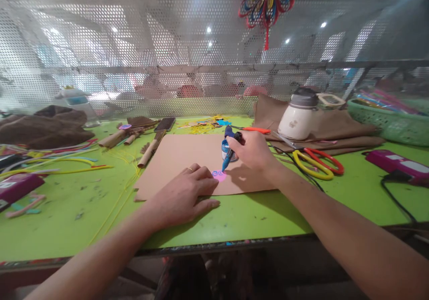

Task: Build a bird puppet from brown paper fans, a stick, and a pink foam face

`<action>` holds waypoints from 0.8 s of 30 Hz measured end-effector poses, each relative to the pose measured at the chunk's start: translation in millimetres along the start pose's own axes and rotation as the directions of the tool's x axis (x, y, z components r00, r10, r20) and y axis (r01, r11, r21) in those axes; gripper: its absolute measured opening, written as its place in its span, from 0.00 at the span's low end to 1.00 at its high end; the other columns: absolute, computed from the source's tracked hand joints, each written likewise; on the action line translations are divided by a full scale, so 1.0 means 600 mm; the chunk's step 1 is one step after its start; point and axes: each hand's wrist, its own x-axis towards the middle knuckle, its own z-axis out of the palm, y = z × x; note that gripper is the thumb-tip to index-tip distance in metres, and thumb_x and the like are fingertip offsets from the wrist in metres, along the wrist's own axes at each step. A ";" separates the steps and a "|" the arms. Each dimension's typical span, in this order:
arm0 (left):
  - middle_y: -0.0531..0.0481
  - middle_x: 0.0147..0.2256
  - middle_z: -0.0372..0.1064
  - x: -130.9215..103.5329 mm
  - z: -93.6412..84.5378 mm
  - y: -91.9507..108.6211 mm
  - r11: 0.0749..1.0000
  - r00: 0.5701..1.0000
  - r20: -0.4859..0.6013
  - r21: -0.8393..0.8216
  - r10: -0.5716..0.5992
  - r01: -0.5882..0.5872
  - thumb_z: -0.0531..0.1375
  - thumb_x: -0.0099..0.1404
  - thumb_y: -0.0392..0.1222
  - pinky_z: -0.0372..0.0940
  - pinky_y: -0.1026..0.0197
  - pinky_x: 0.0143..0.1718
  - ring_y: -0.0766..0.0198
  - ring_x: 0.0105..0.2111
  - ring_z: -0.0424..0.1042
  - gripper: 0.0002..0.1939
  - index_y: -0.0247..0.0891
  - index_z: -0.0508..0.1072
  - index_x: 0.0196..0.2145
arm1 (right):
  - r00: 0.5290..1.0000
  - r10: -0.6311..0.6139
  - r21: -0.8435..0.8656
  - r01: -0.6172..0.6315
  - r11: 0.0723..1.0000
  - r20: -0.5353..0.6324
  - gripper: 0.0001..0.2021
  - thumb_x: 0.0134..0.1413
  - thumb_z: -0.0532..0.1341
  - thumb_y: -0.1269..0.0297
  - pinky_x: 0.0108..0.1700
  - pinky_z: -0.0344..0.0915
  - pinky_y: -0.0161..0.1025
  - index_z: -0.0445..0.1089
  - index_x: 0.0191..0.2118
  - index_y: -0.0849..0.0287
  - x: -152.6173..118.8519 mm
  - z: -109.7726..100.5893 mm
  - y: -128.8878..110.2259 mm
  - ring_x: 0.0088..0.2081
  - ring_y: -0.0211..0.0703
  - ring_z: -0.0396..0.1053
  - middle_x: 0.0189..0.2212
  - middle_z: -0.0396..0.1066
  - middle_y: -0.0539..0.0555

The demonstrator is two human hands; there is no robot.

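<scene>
Fingers of our right hand (253, 148) grasp a blue tool (228, 159) at the pink disc (220, 175) on our cardboard (184, 147); our left hand (187, 190) lies slack, fingertips at the disc's edge. Right of the cardboard are scissors (296, 155), a lidded jar (295, 119), then a green basket (377, 123) of colourful items (385, 100).

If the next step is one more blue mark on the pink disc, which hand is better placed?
Probably the right hand: it holds the blue pen, tip pointing down at the pink disc. The left hand rests on the cardboard beside the disc, without a pen, so it may suit steadying.
</scene>
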 end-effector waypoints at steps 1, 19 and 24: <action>0.44 0.43 0.66 0.000 0.000 0.000 1.000 1.000 -0.002 0.000 0.002 -0.002 0.54 0.69 0.53 0.60 0.51 0.47 0.53 0.44 0.63 0.18 0.42 0.72 0.49 | 1.000 0.002 -0.002 -0.002 1.000 -0.001 0.13 0.53 0.57 0.60 0.26 0.57 0.34 0.65 0.20 0.59 0.000 0.000 0.000 0.22 0.40 0.66 0.17 0.70 0.52; 0.44 0.43 0.67 -0.001 0.001 -0.001 1.000 1.000 0.000 -0.005 0.001 -0.001 0.53 0.69 0.54 0.60 0.51 0.46 0.53 0.44 0.63 0.16 0.39 0.73 0.40 | 0.999 -0.016 0.002 0.016 1.000 -0.030 0.14 0.52 0.57 0.61 0.26 0.56 0.34 0.65 0.19 0.59 0.000 0.000 0.000 0.22 0.38 0.64 0.17 0.69 0.51; 0.44 0.43 0.67 0.000 0.000 -0.001 1.000 1.000 0.009 0.001 -0.001 0.001 0.53 0.69 0.53 0.60 0.51 0.47 0.53 0.44 0.63 0.16 0.40 0.73 0.44 | 1.000 -0.002 0.009 0.002 1.000 -0.021 0.12 0.52 0.58 0.62 0.27 0.58 0.34 0.68 0.21 0.60 0.000 -0.001 -0.002 0.23 0.40 0.67 0.18 0.71 0.53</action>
